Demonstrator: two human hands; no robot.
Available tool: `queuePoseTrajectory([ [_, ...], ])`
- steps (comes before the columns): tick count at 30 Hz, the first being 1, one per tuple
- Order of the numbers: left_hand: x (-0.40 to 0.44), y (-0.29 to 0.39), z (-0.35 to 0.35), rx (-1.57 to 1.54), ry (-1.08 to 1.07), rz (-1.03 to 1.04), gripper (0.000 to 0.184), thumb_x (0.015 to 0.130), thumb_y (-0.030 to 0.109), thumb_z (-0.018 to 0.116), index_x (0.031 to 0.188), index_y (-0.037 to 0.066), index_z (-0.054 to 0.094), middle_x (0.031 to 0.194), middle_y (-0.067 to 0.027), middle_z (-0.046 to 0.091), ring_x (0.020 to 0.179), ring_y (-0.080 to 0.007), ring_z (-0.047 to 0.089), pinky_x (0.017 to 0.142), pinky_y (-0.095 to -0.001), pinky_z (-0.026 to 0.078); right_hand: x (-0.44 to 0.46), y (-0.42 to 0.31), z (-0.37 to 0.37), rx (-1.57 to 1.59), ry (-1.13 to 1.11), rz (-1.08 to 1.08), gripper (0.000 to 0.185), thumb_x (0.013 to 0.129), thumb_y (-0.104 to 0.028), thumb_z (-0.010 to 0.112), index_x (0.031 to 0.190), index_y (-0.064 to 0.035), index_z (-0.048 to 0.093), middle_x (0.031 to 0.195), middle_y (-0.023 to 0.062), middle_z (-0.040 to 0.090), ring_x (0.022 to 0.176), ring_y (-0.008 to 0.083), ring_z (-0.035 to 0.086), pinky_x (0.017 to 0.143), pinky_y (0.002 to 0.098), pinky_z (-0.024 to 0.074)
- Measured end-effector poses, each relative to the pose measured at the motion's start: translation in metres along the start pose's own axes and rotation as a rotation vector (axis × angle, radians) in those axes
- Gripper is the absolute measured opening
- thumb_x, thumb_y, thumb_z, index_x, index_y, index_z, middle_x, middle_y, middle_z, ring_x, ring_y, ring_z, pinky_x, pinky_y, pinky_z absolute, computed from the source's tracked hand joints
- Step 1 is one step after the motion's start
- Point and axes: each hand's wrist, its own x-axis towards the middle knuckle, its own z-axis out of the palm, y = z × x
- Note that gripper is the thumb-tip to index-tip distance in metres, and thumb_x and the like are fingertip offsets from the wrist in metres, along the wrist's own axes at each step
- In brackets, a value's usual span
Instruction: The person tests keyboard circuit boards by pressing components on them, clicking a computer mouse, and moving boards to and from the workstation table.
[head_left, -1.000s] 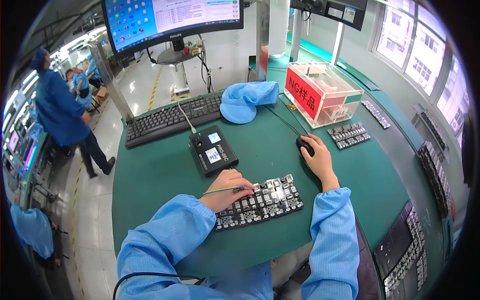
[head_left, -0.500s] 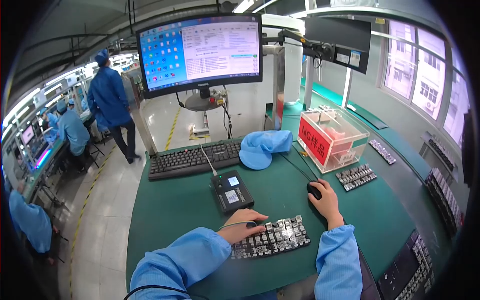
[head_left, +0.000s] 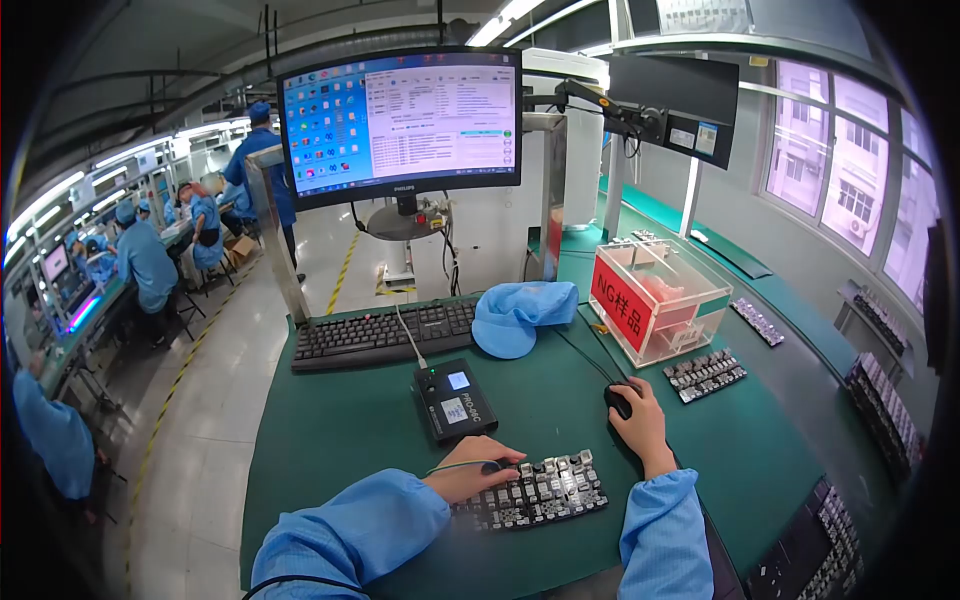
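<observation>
My right hand (head_left: 641,428) is closed over a black computer mouse (head_left: 620,401) on the green mat. My left hand (head_left: 472,480) rests at the upper left edge of a panel of small circuit boards (head_left: 545,492), its fingers bent around a small dark piece I cannot make out. A thin yellow-green cord crosses the left wrist. Just beyond that hand lies a black box marked PRO-06C (head_left: 456,402), with a small lit display and a cable at its top. Above stands a monitor (head_left: 400,125) showing a desktop and a program window.
A black keyboard (head_left: 380,335) and a blue cap (head_left: 520,315) lie at the back. A clear box with a red label (head_left: 660,300) stands right, beside more board panels (head_left: 705,375). Further boards (head_left: 835,540) lie lower right. People in blue (head_left: 150,260) work at left.
The view has shifted slightly. The standing person in blue has moved right, partly behind the monitor and its post. Both my hands keep their places on the mouse and at the panel.
</observation>
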Motion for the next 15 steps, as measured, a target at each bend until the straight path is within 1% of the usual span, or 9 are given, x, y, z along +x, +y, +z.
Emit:
queuePoseTrajectory([
  [4,-0.0008,-0.0005,0.0007,-0.006,0.007,-0.007,0.029,0.084,0.024,0.071,0.108,0.008,0.069,0.098,-0.0063,0.069,0.092,-0.0249,0.062,0.082,-0.0359,0.047,0.002,-0.0002,0.0021,0.001,0.033,-0.023,0.037,0.073,-0.017,0.072,0.11,-0.018,0.067,0.122,0.0119,0.053,0.107,0.0331,0.058,0.088,0.041,0.0509],
  [7,-0.0013,0.0031,-0.0014,-0.01,0.0,-0.026,0.029,0.085,0.025,0.07,0.108,0.008,0.069,0.1,-0.0056,0.069,0.094,-0.0244,0.061,0.084,-0.0354,0.046,0.0033,0.0001,0.0033,0.021,0.038,-0.019,0.036,0.073,-0.016,0.072,0.109,-0.0163,0.066,0.119,0.0123,0.054,0.107,0.0331,0.057,0.088,0.041,0.0505],
  [8,-0.0015,0.0034,-0.0021,-0.019,-0.036,-0.057,0.03,0.086,0.027,0.07,0.11,0.01,0.068,0.102,-0.0043,0.068,0.098,-0.0226,0.06,0.089,-0.0352,0.043,0.0034,-0.0006,0.0033,0.014,0.058,-0.041,0.035,0.074,-0.015,0.071,0.108,-0.0129,0.066,0.118,0.0131,0.054,0.103,0.0348,0.059,0.087,0.041,0.0505],
  [9,-0.0017,0.0035,-0.0025,-0.027,-0.072,-0.086,0.031,0.087,0.029,0.07,0.113,0.012,0.068,0.104,-0.003,0.068,0.102,-0.0208,0.058,0.093,-0.035,0.04,0.0037,-0.0006,0.004,0.018,0.057,-0.042,0.035,0.074,-0.015,0.071,0.108,-0.0129,0.066,0.118,0.0131,0.054,0.103,0.0348,0.059,0.087,0.041,0.0505],
  [11,-0.002,0.0035,-0.0022,-0.025,-0.074,-0.092,0.031,0.087,0.029,0.069,0.113,0.012,0.067,0.104,-0.003,0.068,0.102,-0.0208,0.058,0.093,-0.035,0.04,0.0051,-0.0004,0.0053,0.007,0.049,-0.005,0.034,0.074,-0.016,0.071,0.108,-0.0143,0.066,0.118,0.0123,0.054,0.105,0.0332,0.058,0.087,0.0411,0.0507],
  [15,-0.0025,0.0038,-0.0017,-0.018,-0.069,-0.091,0.031,0.088,0.029,0.069,0.113,0.012,0.067,0.105,-0.0034,0.067,0.103,-0.0211,0.057,0.094,-0.0349,0.04,0.0057,-0.0005,0.007,0.004,0.058,-0.004,0.034,0.074,-0.016,0.07,0.108,-0.0139,0.066,0.118,0.012,0.054,0.103,0.0332,0.058,0.086,0.0412,0.051],
])
